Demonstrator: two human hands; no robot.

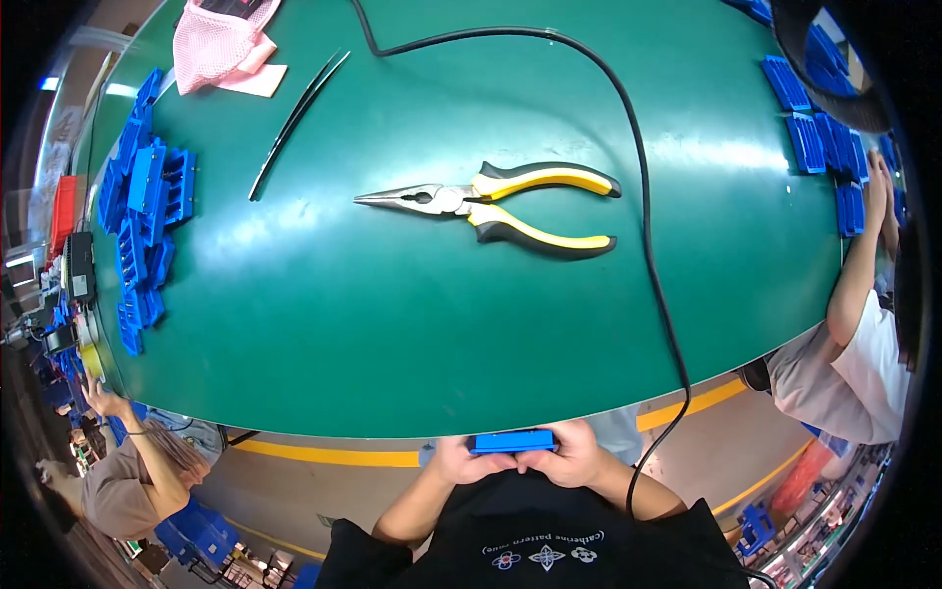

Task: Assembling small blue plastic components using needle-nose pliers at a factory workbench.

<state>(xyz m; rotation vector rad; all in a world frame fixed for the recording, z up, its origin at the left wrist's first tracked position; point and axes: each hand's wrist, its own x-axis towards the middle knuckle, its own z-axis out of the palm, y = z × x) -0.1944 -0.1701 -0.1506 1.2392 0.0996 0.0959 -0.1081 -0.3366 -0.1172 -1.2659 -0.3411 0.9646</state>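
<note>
A small blue plastic block [514,441] is held level just off the table's near edge, close to my body. My left hand [463,461] grips its left end, and my right hand [572,455] grips its right end. Both thumbs meet along its near side; the fingers beneath are hidden. Beyond, in the middle of the green table [392,324], lie long-nose pliers [453,199] with yellow and black handles, jaws pointing left and handles spread. Dark tweezers [297,128] rest slanted farther left.
Blue plastic parts [147,196] are heaped at the table's left edge; more blue parts [808,142] sit at far right. A black cable [643,187] crosses the table and drops over its near edge. A pink mesh cloth [221,49] lies far left. Co-workers [844,363] sit on either side.
</note>
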